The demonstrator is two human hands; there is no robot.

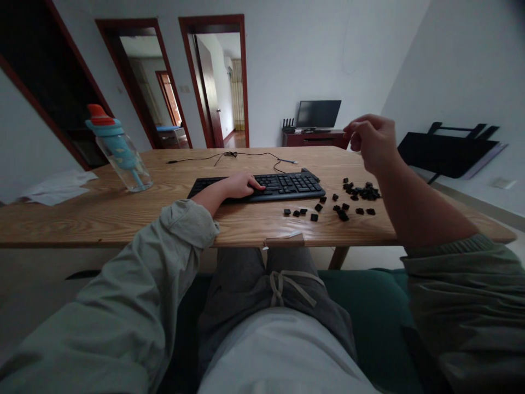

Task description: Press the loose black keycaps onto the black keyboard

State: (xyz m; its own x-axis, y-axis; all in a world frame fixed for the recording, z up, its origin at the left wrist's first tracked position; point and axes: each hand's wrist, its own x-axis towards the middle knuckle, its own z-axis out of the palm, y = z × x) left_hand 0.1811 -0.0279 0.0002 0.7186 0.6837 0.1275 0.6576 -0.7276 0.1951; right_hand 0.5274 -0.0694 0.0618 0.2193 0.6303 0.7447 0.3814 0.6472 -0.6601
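A black keyboard [287, 185] lies on the wooden table [164, 219]. My left hand [241, 185] rests on its left half, with a finger stretched onto the keys and the other fingers partly hidden. Raised above the table at the right, my right hand [373, 139] has its fingers curled together in a pinch; whatever may be between the fingertips is too small to tell. Several loose black keycaps [343, 215] are scattered to the right of the keyboard and in front of it, with a denser pile [367, 192] beside my right forearm.
A clear bottle [125, 158] with a blue and red lid stands at the left, near white tissue [57, 187]. A black cable [233, 155] runs behind the keyboard. At the front edge lies a brown strip [285, 241]. A monitor [319, 114] stands on a far cabinet.
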